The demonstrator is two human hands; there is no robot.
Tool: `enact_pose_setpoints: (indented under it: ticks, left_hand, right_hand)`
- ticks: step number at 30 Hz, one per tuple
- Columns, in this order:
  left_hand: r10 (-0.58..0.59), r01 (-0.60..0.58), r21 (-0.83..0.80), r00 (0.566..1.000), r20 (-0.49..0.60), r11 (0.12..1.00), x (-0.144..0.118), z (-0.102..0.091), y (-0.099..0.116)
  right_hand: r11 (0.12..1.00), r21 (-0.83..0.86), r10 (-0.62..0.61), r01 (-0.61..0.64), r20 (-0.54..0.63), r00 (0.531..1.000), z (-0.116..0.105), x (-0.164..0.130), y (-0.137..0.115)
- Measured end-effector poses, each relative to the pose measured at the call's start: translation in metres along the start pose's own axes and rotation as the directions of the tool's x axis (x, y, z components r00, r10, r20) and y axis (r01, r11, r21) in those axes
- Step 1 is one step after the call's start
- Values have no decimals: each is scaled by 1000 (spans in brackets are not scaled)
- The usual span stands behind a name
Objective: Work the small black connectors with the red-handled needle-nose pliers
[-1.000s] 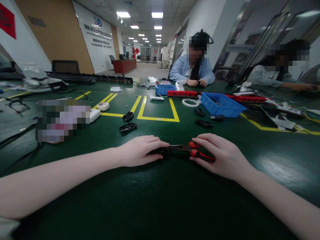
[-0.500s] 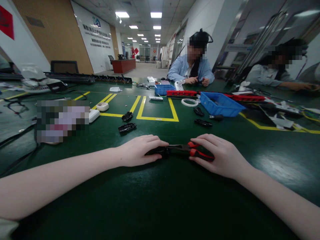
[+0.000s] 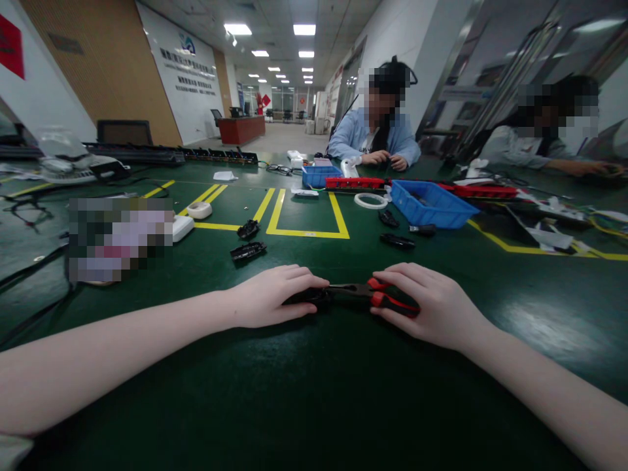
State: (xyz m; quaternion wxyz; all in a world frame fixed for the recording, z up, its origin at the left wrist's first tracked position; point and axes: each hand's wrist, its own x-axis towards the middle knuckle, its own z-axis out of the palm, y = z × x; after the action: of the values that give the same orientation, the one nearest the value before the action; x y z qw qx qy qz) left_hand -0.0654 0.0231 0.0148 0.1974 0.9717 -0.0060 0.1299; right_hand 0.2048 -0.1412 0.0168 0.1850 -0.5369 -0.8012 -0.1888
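Near middle of green table (image 3: 314,392): pliers (image 3: 366,296) with red-and-black handles, lying flat, nose toward the left. Right hand (image 3: 432,304) curled over the handles, fingers closed on them. Left hand (image 3: 275,297) palm down over a small black part (image 3: 309,297) at the nose of the pliers, fingers bent around it; part mostly hidden under the fingers. Both forearms low over the table.

Beyond the hands: two black parts (image 3: 249,250) (image 3: 248,229) left of centre, near a yellow taped rectangle (image 3: 307,212); further black parts (image 3: 397,241) to the right, in front of a blue bin (image 3: 432,204). White tape ring (image 3: 371,200) just left of that bin; second, smaller blue bin (image 3: 318,175) and red strip (image 3: 357,183) behind. White round object (image 3: 199,210) at left. Far side: two seated people, one in a light blue shirt (image 3: 375,140), hands together on the table.
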Motion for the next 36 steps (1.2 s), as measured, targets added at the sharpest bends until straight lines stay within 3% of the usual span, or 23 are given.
enact_pose_setpoints:
  ticks: [8,22,36]
  left_hand:
    - [10,-10,-13,1000,2,1000,-1,1,-2]
    - [4,-4,-13,1000,-10,1000,0,0,1]
    - [2,-2,10,1000,-5,1000,0,1,-1]
  right_hand:
    - [996,-77,-42,39,-38,998,-2,-1,-1]
    - [1000,15,-6,6,18,1000,0,0,2]
    - [999,-45,-21,20,-17,1000,0,0,-1]
